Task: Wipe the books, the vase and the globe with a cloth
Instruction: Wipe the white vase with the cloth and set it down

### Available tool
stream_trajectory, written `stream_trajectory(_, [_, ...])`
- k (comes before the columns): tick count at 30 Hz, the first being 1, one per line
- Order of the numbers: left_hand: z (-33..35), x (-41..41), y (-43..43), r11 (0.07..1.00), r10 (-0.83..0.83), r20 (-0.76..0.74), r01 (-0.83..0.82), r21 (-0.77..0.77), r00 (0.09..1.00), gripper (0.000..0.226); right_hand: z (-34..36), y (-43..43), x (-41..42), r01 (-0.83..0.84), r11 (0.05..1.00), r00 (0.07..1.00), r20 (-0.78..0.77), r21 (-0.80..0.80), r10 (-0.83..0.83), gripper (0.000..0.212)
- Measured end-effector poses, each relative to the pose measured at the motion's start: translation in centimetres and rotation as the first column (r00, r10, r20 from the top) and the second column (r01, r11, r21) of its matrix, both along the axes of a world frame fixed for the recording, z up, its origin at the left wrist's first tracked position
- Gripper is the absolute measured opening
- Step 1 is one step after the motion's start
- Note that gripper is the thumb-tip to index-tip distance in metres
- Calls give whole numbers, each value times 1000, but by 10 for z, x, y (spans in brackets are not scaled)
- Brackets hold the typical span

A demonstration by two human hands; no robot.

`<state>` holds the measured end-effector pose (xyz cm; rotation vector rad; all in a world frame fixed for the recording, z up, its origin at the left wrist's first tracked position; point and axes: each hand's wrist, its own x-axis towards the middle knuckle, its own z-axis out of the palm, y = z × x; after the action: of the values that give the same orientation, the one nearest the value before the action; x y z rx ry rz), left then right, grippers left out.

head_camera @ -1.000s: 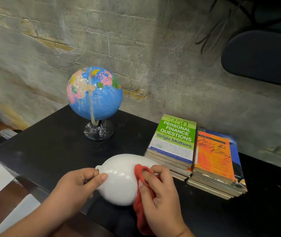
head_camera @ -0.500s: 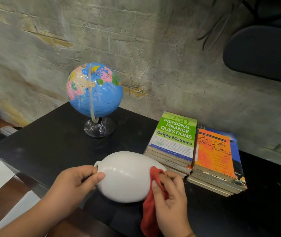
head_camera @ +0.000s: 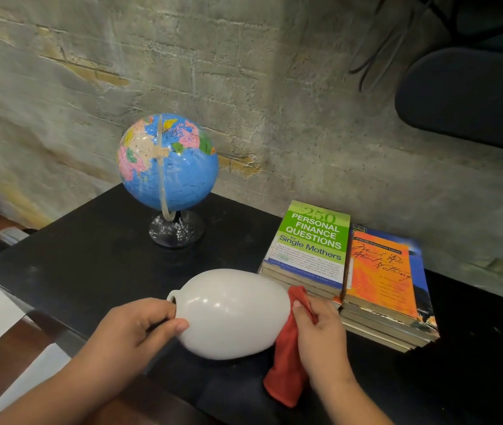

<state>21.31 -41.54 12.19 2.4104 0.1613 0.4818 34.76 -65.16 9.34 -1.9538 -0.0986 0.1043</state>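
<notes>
Left hand (head_camera: 133, 329) grips the white vase (head_camera: 231, 312) by its neck, tipped sideways over the black table (head_camera: 84, 265) prob. to expose its base end, w/ right hand (head_camera: 320, 335) pinching the red cloth (head_camera: 287, 360) against it, globe (head_camera: 167, 162) & books (head_camera: 351, 271) behind.

Left hand (head_camera: 133, 329), right hand (head_camera: 320, 335) (both curled)
</notes>
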Motion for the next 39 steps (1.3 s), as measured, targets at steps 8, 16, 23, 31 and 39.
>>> stream_trajectory(8, [9, 3, -2, 974, -125, 66, 110, 199, 990, 53, 23, 15, -14, -272, 958, 951, 177, 90, 253, 32])
stream_trajectory(16, [11, 5, 1, 950, -196, 10, 187, 251, 981, 43, 9, -1, 9, -56, 992, 997, 45, -110, 61, 25])
stream_trajectory(23, [14, 14, -11, 832, 73, -247, -196, -519, 966, 20, 3, 2, -14, -68, 990, 980, 176, -121, 89, 17])
stream_trajectory(31, [13, 11, -21, 694, 82, -192, -194, -694, 978, 35, 9, 12, -35, -238, 970, 879, 415, -47, 236, 21])
stream_trajectory(39, [12, 7, -9, 933, 33, -123, -74, -352, 992, 49, 1, 7, -14, -87, 994, 994, 56, -71, 91, 28])
